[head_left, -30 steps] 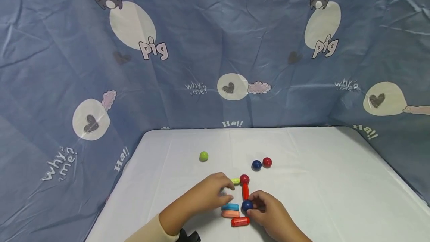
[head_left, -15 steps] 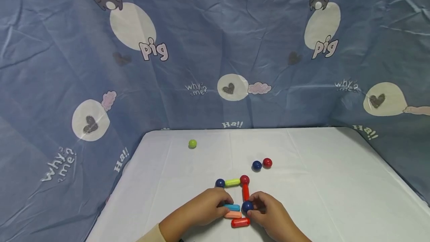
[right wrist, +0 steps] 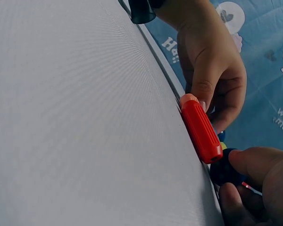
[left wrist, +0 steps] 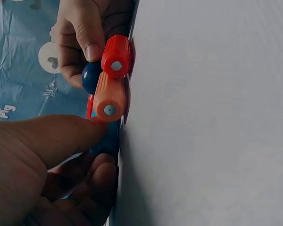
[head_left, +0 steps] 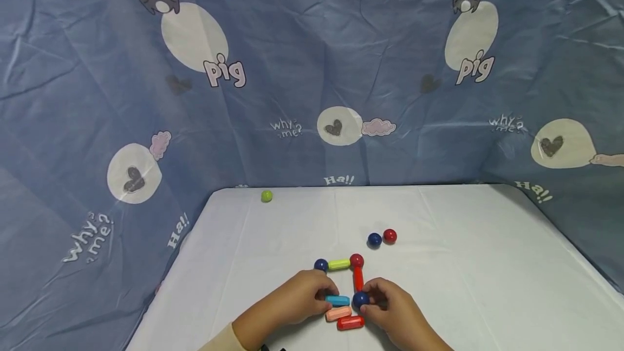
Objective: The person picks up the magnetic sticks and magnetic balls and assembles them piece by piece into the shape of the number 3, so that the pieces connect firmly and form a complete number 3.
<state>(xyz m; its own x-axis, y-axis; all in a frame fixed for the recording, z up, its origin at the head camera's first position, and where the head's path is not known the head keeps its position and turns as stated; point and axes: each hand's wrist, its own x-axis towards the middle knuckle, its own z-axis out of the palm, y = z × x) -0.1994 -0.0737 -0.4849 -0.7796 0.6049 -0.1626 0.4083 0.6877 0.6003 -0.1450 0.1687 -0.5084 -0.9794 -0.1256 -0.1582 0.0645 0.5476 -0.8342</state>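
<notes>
My left hand [head_left: 303,298] pinches a light blue magnetic rod [head_left: 338,300] by its left end. Thumb and fingers of my right hand [head_left: 394,307] hold a dark blue ball [head_left: 361,300], which sits at the near end of an upright-running red rod [head_left: 358,279]. That rod leads to a red ball [head_left: 357,260], then a yellow-green rod [head_left: 339,264] and another dark blue ball [head_left: 320,265]. Just nearer lie an orange rod [head_left: 338,314] and a second red rod [head_left: 350,323]; round metal ends show on the orange rod [left wrist: 109,106] and the red rod [left wrist: 116,56] in the left wrist view.
A loose dark blue ball [head_left: 374,240] and a red ball [head_left: 390,236] lie side by side beyond the joined pieces. Far back on the left is a green ball [head_left: 266,196]. A blue printed curtain [head_left: 292,69] surrounds the white table [head_left: 463,264].
The green ball has rolled away toward the back left. My left hand has come down and taken hold of the light blue rod, and the orange rod has turned slightly. My right hand stays put.
</notes>
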